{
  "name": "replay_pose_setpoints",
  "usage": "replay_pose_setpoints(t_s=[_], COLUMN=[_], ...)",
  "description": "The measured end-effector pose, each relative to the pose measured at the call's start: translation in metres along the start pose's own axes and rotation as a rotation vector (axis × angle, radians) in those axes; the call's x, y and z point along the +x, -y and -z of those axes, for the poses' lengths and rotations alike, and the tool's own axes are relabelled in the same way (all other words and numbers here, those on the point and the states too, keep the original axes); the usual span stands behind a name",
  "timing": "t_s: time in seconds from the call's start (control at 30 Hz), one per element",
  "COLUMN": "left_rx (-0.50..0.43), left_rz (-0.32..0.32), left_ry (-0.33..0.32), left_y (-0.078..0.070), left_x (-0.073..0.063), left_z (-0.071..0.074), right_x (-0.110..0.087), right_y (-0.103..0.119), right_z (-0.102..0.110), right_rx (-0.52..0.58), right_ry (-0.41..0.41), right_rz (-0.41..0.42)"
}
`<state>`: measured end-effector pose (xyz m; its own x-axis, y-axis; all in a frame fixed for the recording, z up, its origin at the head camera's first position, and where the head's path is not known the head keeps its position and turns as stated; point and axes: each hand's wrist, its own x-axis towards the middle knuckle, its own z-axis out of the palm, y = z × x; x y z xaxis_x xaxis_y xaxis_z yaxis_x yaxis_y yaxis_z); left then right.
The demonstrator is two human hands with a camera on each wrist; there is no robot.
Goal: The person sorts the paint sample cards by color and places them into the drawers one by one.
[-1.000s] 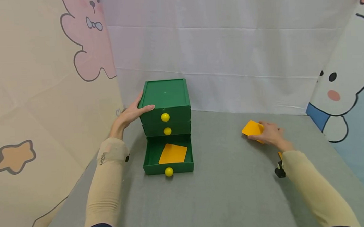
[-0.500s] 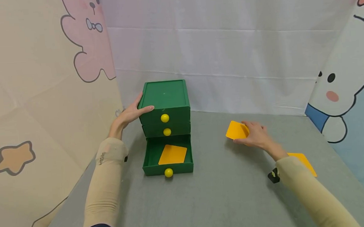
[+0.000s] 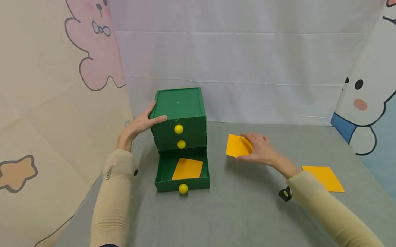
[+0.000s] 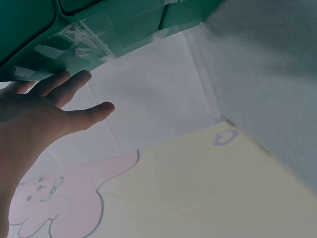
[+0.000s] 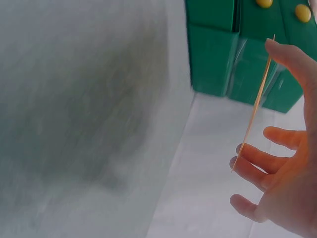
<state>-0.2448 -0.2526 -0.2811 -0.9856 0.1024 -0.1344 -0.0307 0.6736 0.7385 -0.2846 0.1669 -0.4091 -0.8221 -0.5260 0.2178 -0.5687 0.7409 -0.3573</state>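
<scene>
A green drawer cabinet (image 3: pixel 179 102) with yellow round knobs stands on the grey table. My left hand (image 3: pixel 138 126) rests against its upper left corner, thumb over the top front edge and fingers straight along the side. The bottom drawer (image 3: pixel 201 183) is pulled out, and a yellow square card (image 3: pixel 188 168) lies in it. To the right of the cabinet, my right hand (image 3: pixel 261 150) holds another yellow card (image 3: pixel 237 145) over the table by its edges. Seen edge-on in the right wrist view, that card (image 5: pixel 257 99) spans from thumb tip to fingertips.
A third yellow card (image 3: pixel 325 178) lies flat on the table at the right, near my right sleeve. The upper drawers, with yellow knobs (image 3: pixel 181 144), are pushed in. A white cloth wall (image 3: pixel 248 61) rises behind the table (image 3: pixel 243 218), with printed side walls left and right.
My right hand has moved left toward the cabinet with the card, uncovering the card on the table at the right. The left hand has stayed on the cabinet.
</scene>
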Motion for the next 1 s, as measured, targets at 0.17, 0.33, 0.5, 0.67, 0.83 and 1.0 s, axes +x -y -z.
replay_pose_setpoints(t_s=[0.17,0.33,0.5,0.67,0.83,1.0], left_rx=[-0.001,0.0,-0.012,-0.017,-0.016,-0.018], left_rz=[-0.002,0.006,0.002,-0.005,0.004,0.017], left_ry=[-0.006,-0.013,-0.011,-0.008,-0.005,-0.017], left_y=[0.002,0.003,0.002,0.0,-0.003,0.014], left_x=[0.001,0.0,0.0,-0.001,-0.003,0.012], left_z=[0.001,-0.001,-0.002,-0.001,-0.001,-0.001], right_x=[0.005,0.009,0.013,0.016,0.021,0.027], right_y=[0.021,0.04,0.055,0.068,0.084,0.101], right_z=[-0.007,-0.015,-0.022,-0.03,-0.037,-0.042], right_rx=[0.005,0.033,0.063,0.062,0.057,0.042], right_ry=[0.003,0.024,0.041,0.065,0.09,0.107], right_rz=[0.041,0.073,0.117,0.164,0.208,0.254])
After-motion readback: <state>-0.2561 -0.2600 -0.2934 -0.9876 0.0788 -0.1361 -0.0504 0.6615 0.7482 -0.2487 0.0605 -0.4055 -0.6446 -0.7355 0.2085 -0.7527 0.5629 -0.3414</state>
